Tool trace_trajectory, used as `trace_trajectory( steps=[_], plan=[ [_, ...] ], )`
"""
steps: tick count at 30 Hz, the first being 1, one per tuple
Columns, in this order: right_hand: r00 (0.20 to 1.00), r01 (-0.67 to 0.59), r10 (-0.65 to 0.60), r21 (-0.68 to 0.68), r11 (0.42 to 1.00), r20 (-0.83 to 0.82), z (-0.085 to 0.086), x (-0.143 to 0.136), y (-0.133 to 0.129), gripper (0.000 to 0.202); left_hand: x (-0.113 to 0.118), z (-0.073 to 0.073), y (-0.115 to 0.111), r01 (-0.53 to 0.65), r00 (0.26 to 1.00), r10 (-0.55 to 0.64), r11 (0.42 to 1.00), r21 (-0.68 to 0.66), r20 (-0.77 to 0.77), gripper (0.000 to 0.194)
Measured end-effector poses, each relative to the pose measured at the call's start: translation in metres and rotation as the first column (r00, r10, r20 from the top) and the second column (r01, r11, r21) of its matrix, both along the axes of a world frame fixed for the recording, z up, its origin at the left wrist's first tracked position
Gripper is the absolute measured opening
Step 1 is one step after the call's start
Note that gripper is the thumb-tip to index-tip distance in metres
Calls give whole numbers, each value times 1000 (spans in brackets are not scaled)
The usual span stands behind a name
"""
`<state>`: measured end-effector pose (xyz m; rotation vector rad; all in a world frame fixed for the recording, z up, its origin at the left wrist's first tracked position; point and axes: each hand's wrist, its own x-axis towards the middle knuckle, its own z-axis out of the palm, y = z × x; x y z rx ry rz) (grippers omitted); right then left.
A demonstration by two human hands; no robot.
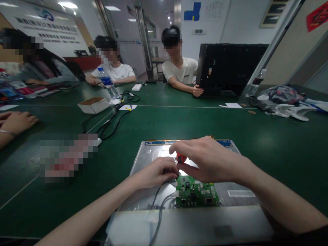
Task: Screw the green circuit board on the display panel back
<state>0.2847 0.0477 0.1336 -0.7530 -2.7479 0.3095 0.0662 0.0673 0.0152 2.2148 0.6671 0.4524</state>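
Observation:
A metal display panel (143,218) lies in front of me on the green table, with a green circuit board (196,193) on its back. My right hand (207,160) holds a screwdriver (181,158) by its red and black handle, between thumb and curled fingers, over the board's upper left corner. The screwdriver's tip is hidden. Close beside it, my left hand (160,172) is closed in a pinch at that same corner; what its fingertips grip cannot be made out. Grey and black cables (162,212) run from the board's left side. A blue strip board (164,142) lines the panel's far edge.
Across the table, a person holds a large black monitor (230,70). Two more people sit to the left, and a hand (19,123) rests at the left edge. A cardboard box (93,105), black cables (112,119), bottles (109,83) and bagged items (284,99) lie around.

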Motion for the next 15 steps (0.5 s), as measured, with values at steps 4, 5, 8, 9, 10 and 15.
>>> trace_trajectory(
  steps=[4,5,8,9,10,15],
  plan=[
    [999,26,-25,32,999,-24,-6,-3,2,15,0,-1,0,-11,1000,11,1000,16,18,7],
    [999,33,-32,41,999,-25,-8,-4,2,16,0,-1,0,-9,1000,9,1000,20,21,6],
    [999,46,-44,56,997,-28,-11,-5,4,18,2,0,-1,-8,1000,8,1000,18,26,6],
    [998,50,-48,61,997,-31,-12,-5,4,17,2,0,-1,-12,1000,11,1000,14,25,7],
    [998,54,-52,64,997,-31,-12,-5,5,16,2,0,-1,-16,1000,16,1000,7,23,7],
    [998,53,-53,36,998,-15,-8,-3,6,18,0,0,0,-17,1000,17,999,-27,-13,7]
  ],
)
